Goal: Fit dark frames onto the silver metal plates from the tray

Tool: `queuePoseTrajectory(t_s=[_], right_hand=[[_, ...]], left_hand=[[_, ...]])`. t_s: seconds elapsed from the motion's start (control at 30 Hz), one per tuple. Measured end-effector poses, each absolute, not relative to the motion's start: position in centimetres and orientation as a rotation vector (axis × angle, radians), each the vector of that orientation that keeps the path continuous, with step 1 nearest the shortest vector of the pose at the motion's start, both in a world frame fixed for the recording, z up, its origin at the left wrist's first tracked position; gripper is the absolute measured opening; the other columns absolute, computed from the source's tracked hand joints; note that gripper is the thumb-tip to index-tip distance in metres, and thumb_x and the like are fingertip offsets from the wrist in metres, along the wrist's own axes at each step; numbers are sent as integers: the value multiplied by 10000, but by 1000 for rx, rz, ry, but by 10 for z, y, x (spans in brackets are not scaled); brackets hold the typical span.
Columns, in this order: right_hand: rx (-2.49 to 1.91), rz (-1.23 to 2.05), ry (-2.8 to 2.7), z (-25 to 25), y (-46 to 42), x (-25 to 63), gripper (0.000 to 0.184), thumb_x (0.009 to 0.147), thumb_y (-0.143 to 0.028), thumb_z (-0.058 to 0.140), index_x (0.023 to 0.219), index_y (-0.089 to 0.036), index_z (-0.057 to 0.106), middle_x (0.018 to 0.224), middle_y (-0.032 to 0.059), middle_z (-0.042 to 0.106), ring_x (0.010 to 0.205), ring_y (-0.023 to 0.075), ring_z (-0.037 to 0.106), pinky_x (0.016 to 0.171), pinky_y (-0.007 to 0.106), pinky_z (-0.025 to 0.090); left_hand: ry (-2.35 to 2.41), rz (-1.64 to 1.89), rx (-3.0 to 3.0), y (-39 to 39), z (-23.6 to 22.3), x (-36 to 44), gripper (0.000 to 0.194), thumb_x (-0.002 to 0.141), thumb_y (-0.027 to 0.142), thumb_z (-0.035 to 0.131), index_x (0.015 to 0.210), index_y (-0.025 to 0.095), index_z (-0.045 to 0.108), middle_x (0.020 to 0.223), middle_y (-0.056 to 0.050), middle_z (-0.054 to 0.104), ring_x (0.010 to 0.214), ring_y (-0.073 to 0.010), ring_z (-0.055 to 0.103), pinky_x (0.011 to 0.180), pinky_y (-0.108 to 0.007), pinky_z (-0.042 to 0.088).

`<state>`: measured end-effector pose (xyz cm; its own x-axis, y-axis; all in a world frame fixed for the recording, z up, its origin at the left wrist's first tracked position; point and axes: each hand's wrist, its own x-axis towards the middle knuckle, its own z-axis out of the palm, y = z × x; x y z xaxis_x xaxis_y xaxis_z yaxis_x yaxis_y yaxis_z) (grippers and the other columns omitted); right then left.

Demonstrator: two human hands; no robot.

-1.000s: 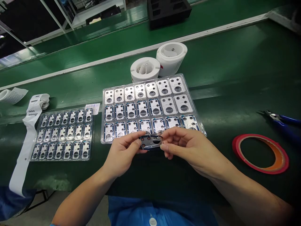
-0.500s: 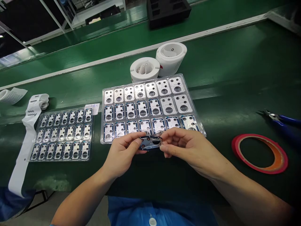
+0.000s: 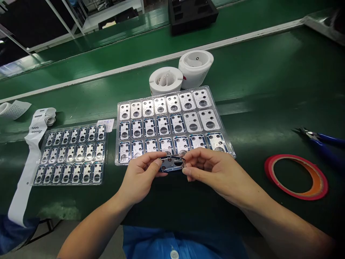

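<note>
Twenty-one metal plates filled the smaller clear tray (image 3: 104, 158) on the green tabletop (image 3: 269, 129). Right of it, the left hand (image 3: 140, 176) pinched one end of a blue-edged plate (image 3: 172, 164) before the larger tray (image 3: 163, 124); the right hand (image 3: 210, 167) seemingly gripped its other end. Red tape (image 3: 269, 169) and cutters (image 3: 312, 135) lay farther right.
</note>
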<state>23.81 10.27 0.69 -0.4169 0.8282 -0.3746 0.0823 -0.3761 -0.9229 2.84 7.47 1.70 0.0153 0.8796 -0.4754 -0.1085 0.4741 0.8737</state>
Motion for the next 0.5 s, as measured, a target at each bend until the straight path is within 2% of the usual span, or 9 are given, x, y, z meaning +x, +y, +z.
queuePoseTrajectory(t_s=[0.23, 0.5], right_hand=[[-1255, 1841, -1316, 9, 103, 237, 186, 817, -331, 766, 893, -189, 674, 728, 16, 670, 661, 159, 656, 656, 263, 549], [-1250, 1834, -1310, 11, 104, 235, 201, 862, -382, 715, 875, -185, 682, 672, 15, 661, 630, 159, 651, 633, 261, 563]], left_hand=[[1333, 899, 762, 74, 17, 29, 253, 826, 356, 732, 1010, 186, 775, 982, -46, 749, 852, -135, 704, 711, -205, 642], [1349, 890, 785, 73, 16, 28, 255, 817, 354, 739, 999, 178, 771, 905, -36, 749, 800, -131, 698, 690, -215, 641]])
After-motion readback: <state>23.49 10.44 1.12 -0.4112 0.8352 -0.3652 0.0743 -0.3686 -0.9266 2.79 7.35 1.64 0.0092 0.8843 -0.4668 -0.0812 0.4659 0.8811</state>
